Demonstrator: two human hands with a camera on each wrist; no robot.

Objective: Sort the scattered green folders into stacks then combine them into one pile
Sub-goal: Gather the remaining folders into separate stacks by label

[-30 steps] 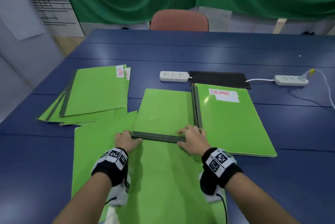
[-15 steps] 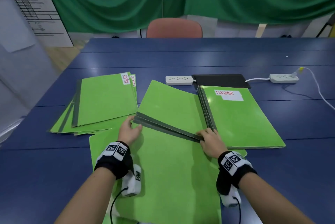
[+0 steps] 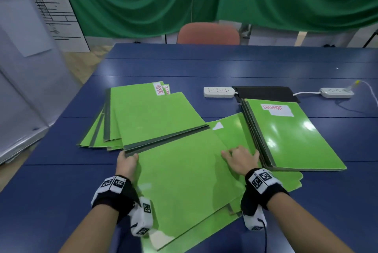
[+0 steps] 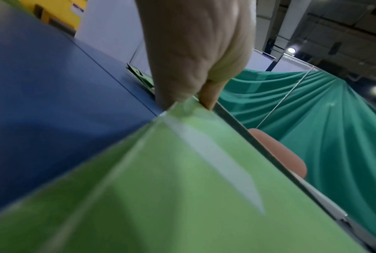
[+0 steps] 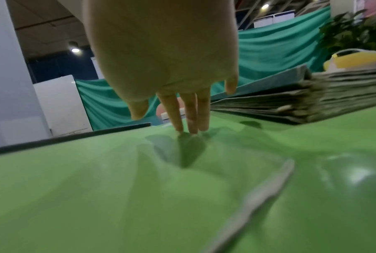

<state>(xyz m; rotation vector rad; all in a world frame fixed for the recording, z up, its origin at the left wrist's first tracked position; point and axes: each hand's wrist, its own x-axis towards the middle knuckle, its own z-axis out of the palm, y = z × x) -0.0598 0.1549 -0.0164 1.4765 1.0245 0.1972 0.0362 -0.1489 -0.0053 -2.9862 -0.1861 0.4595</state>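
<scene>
Green folders lie in three groups on the blue table point(image 3: 204, 64). My left hand point(image 3: 127, 161) grips the near corner of a small bundle of folders point(image 3: 157, 117), which overlaps the fanned left stack point(image 3: 102, 127) labelled ADMIN. In the left wrist view the fingers point(image 4: 182, 89) pinch a green folder corner point(image 4: 178, 109). My right hand point(image 3: 240, 157) rests with straight fingers point(image 5: 191, 116) on the loose folders point(image 3: 184, 181) in front of me. A neat stack labelled DOCUMENT point(image 3: 286, 130) sits just right of that hand.
Two white power strips point(image 3: 219, 91) point(image 3: 336, 92) and a black flat pad point(image 3: 266, 93) lie beyond the folders. A cable point(image 3: 370, 91) trails off to the right. A red chair point(image 3: 207, 33) stands at the far table edge, a green curtain behind it.
The bundle has swung left, away from the DOCUMENT stack and onto the ADMIN stack, carried by my left hand. My right hand has let go of it and now lies flat on the near folders.
</scene>
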